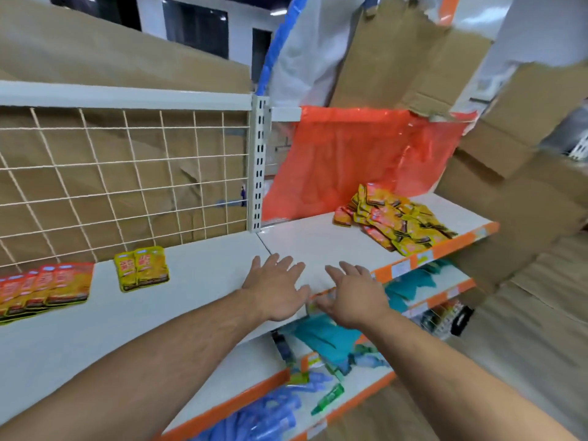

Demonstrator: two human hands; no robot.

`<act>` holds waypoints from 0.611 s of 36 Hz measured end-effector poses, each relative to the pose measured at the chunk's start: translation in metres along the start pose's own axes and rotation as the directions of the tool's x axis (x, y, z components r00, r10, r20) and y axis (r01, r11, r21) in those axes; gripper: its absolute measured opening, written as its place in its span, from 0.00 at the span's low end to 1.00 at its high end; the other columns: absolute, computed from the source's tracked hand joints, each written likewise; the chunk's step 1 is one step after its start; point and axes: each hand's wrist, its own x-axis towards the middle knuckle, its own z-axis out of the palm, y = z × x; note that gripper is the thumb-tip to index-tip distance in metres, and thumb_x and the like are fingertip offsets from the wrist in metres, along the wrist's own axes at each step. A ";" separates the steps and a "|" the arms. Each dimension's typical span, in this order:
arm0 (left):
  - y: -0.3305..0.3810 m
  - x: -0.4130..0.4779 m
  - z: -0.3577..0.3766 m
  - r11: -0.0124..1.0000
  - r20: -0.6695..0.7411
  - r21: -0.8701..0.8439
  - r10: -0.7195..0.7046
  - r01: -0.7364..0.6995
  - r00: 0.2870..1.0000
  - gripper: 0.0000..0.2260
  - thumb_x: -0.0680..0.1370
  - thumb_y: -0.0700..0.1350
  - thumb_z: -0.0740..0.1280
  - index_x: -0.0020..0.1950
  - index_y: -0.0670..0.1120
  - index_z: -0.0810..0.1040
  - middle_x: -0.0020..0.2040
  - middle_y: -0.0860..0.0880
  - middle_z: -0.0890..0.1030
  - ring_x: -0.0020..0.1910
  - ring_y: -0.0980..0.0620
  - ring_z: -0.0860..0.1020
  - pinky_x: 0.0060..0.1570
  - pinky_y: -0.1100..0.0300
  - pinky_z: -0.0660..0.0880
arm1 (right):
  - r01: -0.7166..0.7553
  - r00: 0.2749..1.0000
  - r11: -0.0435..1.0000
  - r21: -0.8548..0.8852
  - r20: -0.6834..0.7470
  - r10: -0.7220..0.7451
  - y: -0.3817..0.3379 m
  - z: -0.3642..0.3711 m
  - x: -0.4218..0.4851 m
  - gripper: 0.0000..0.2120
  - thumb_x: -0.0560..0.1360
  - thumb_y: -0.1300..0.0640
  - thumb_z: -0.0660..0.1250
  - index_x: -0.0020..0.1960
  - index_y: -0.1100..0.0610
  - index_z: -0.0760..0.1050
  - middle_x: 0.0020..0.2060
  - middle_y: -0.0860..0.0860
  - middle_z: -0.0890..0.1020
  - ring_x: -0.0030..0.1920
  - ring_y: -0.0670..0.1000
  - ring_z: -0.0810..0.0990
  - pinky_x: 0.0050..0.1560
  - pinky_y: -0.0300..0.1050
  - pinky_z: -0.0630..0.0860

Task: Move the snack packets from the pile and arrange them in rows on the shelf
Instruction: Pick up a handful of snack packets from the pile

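Both hands are empty. The left hand (276, 291) and the right hand (353, 297) hover side by side over the front edge of the shelf (197, 281), fingers (273, 261) spread and relaxed, clamped on nothing. The pile of snack packets (394, 224) lies on the same shelf to the right, well apart from the hands, heaped loosely in front of an orange plastic sheet (356, 160). To the left, two yellow packets (142, 271) lie side by side near the wire grid back (127, 173), and a row of orange-red packets (44, 288) lies overlapped at the far left. Judgement: the step in hand is a reach for the next packets. It is best done by taking a small, flat batch off the top of the pile, not from its base, so the heap does not slide toward the front edge, then laying the batch just beside the yellow pair, same face up and edges aligned. Containers: no bin or tray is in use; the cardboard boxes (521, 173) at the right show no contents. The lower shelf (238, 367) carries teal and blue packaged goods, type not legible.
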 end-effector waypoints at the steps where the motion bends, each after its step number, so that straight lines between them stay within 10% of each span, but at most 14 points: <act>1: 0.008 0.008 0.001 1.000 0.009 0.000 0.012 -0.012 1.000 0.29 0.81 0.64 0.46 0.81 0.56 0.51 0.82 0.52 0.51 0.80 0.47 0.47 0.76 0.41 0.43 | -0.011 1.000 1.000 -0.006 0.001 0.011 0.010 -0.001 0.003 0.38 0.75 0.32 0.60 0.80 0.45 0.54 0.80 0.50 0.56 0.78 0.58 0.55 0.73 0.60 0.61; 22: 0.135 0.251 0.005 0.942 -0.033 0.032 0.336 -0.335 0.941 0.29 0.80 0.64 0.48 0.80 0.54 0.56 0.80 0.49 0.57 0.79 0.45 0.52 0.75 0.38 0.48 | -0.292 0.956 0.956 -0.021 -0.015 0.292 0.191 -0.021 0.127 0.36 0.76 0.32 0.59 0.79 0.44 0.56 0.79 0.51 0.58 0.77 0.59 0.58 0.73 0.60 0.62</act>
